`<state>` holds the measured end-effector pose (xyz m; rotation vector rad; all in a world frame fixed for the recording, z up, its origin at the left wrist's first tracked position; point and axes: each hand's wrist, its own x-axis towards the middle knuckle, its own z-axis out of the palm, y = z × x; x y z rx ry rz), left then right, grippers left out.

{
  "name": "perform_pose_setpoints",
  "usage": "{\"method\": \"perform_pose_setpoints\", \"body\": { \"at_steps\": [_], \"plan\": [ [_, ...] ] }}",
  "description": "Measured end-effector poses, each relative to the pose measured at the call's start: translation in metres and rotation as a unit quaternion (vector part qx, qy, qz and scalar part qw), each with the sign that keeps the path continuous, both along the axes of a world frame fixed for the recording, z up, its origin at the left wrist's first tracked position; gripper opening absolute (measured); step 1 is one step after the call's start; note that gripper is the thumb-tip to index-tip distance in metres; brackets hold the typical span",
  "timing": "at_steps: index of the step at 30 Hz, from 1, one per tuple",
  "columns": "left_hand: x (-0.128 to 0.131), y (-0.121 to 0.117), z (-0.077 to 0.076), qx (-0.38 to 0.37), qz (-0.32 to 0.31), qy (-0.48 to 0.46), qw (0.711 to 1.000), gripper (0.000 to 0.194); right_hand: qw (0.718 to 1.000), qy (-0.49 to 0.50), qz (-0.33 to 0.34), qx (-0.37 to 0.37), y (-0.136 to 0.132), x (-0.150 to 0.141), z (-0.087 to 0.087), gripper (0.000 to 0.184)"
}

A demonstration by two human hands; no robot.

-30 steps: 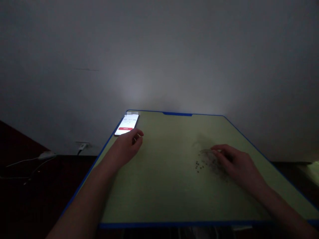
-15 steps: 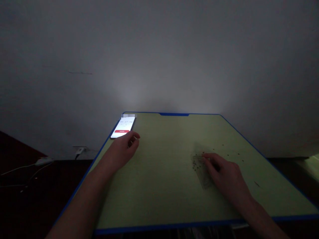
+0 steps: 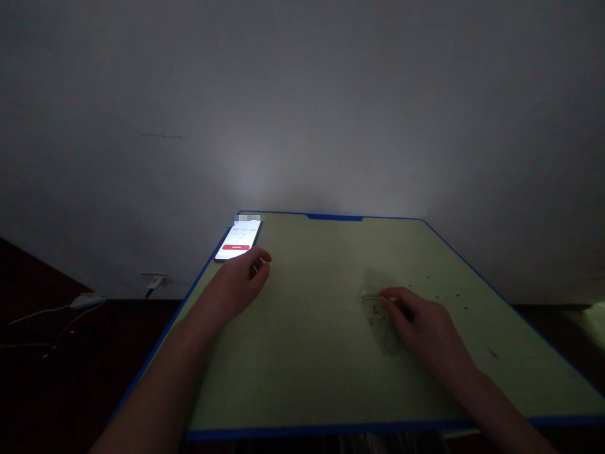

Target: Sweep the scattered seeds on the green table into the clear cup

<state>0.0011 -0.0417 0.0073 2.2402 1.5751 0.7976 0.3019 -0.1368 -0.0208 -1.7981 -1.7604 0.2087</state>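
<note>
My right hand (image 3: 423, 321) is closed in a pinch at the upper edge of a small clear plastic bag (image 3: 387, 340) lying on the table. Several tiny dark bits show inside the bag. Loose dark specks (image 3: 457, 296) lie scattered on the tabletop beyond my right hand. My left hand (image 3: 243, 277) hovers or rests at the left, fingers loosely curled with a gap between thumb and fingertips, and nothing shows in it. Just past that hand lies a lit phone (image 3: 236, 241) with a red button on its white screen.
The pale green table (image 3: 302, 353) has a blue rim and stands against a grey wall (image 3: 340, 113). A thin dark sliver (image 3: 493, 354) lies at the right of the tabletop. To the left, a power strip (image 3: 86, 301) with cables is on the dark floor.
The view has shifted slightly. My right hand stays pinched at the bag's top, and fewer dark specks show around the bag's mouth. My left hand keeps its place by the phone.
</note>
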Motion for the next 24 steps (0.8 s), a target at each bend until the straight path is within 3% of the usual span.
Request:
{"method": "perform_pose_setpoints", "body": {
  "at_steps": [10,18,21,24],
  "plan": [
    [0.002,-0.001,0.001,-0.007,-0.002,-0.005,1.000,0.021,0.997,-0.058,0.043,-0.021,0.016,0.001,0.000,0.027],
    [-0.001,0.001,-0.002,-0.001,-0.004,0.003,1.000,0.020,0.989,-0.064,0.130,-0.036,0.026,-0.028,0.001,0.029],
    [-0.001,0.000,-0.001,-0.012,-0.002,0.001,1.000,0.020,0.984,-0.041,0.165,-0.045,0.035,-0.030,0.011,0.029],
    [0.000,0.000,-0.001,-0.019,-0.001,-0.005,1.000,0.020,0.988,-0.056,0.146,-0.016,0.061,-0.018,0.031,0.027]
  ]
}}
